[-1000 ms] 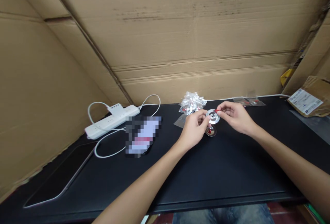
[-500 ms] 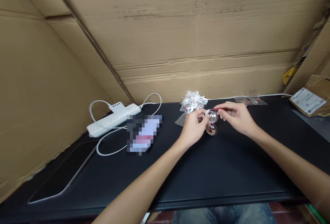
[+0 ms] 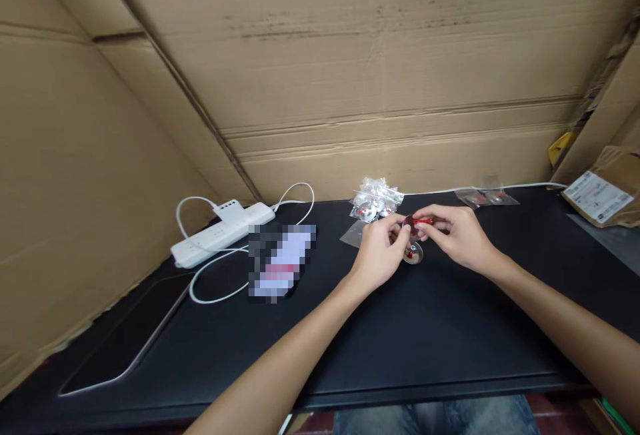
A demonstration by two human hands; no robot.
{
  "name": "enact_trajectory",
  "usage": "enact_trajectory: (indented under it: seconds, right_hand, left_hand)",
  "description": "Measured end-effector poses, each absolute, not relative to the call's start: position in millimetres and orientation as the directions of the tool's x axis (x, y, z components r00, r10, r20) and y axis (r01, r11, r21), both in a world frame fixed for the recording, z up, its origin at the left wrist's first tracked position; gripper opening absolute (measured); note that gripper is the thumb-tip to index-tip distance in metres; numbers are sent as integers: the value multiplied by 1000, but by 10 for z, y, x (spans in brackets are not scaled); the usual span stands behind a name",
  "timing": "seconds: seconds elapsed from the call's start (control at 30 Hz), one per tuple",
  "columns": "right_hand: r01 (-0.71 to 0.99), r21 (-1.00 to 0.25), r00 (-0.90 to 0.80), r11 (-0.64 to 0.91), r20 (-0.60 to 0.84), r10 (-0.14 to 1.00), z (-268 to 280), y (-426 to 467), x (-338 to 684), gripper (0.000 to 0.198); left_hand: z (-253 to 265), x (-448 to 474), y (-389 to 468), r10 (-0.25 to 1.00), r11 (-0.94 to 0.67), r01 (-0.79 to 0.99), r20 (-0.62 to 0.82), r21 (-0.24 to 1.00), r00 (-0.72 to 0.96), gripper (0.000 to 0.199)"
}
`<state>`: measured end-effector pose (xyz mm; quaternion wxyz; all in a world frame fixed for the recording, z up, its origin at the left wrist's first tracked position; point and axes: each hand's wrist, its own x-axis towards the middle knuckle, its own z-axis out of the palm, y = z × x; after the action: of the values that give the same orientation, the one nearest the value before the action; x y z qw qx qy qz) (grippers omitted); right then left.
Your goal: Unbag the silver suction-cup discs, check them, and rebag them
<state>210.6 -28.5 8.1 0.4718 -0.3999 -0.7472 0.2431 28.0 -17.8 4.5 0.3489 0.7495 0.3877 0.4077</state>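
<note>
My left hand [image 3: 383, 248] pinches a small round metal disc [image 3: 408, 227], cymbal-like in shape and now tilted nearly edge-on. Against it, my right hand [image 3: 453, 231] is closed on a thin red cord [image 3: 424, 221]; its inner end is at the disc. Whether the cord passes through the disc I cannot tell. Just below the fingers lies a second shiny metal disc [image 3: 413, 253] with a red piece at its middle, partly covered by my left hand. Behind my left hand rests a clear plastic bag [image 3: 353, 233].
A pile of clear bags with metal discs [image 3: 375, 200] stands against the cardboard wall [image 3: 380, 88]. More bagged discs [image 3: 487, 196] lie to its right. On the left are a white power strip [image 3: 223, 233] with cables, a blurred-out object [image 3: 283, 261] and a dark flat panel [image 3: 130, 335].
The held disc has turned from facing me to nearly edge-on. My right hand has brought the red cord in to it, and both hands are closer together.
</note>
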Motion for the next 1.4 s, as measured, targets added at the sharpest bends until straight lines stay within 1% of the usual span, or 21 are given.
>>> enact_trajectory:
  seconds: [0.07, 0.17, 0.23, 0.43, 0.57, 0.73, 0.83, 1.07, 1.27, 1.4]
  right_hand:
    - [433, -679, -249, 593, 542, 803, 96, -294, 2104, 14]
    - [524, -539, -303, 660, 606, 736, 121, -311, 2098, 15]
    - [540, -495, -322, 681, 626, 710, 123, -316, 2094, 16]
    - [555, -471, -297, 686, 657, 692, 80, -295, 2093, 12]
    - [560, -421, -340, 713, 668, 662, 73, -297, 2098, 14]
    - [594, -364, -381, 718, 658, 649, 72, -305, 2110, 15]
    - [601, -362, -392, 712, 643, 658, 63, -312, 2096, 15]
    - [632, -363, -350, 685, 655, 670, 21, -318, 2065, 14]
    - [637, -310, -391, 706, 660, 642, 19, -350, 2042, 15]
    - [621, -309, -388, 721, 678, 625, 33, -360, 2041, 17]
  left_hand:
    - [60, 278, -195, 861, -473, 309, 359, 825, 362, 24]
    - [71, 282, -210, 860, -478, 298, 371, 826, 349, 25]
    - [69, 291, -211, 863, -467, 272, 367, 841, 347, 25]
    - [50, 316, -217, 867, -417, 160, 339, 894, 366, 27]
    - [47, 316, -229, 874, -399, 138, 330, 907, 355, 26]
    - [60, 311, -228, 876, -421, 162, 354, 892, 328, 25]
    - [54, 315, -224, 877, -426, 161, 363, 890, 314, 25]
    - [11, 315, -226, 863, -448, 191, 367, 873, 348, 20]
    - [19, 310, -247, 859, -466, 221, 378, 857, 347, 19]
    - [36, 315, -269, 854, -473, 212, 386, 855, 348, 20]
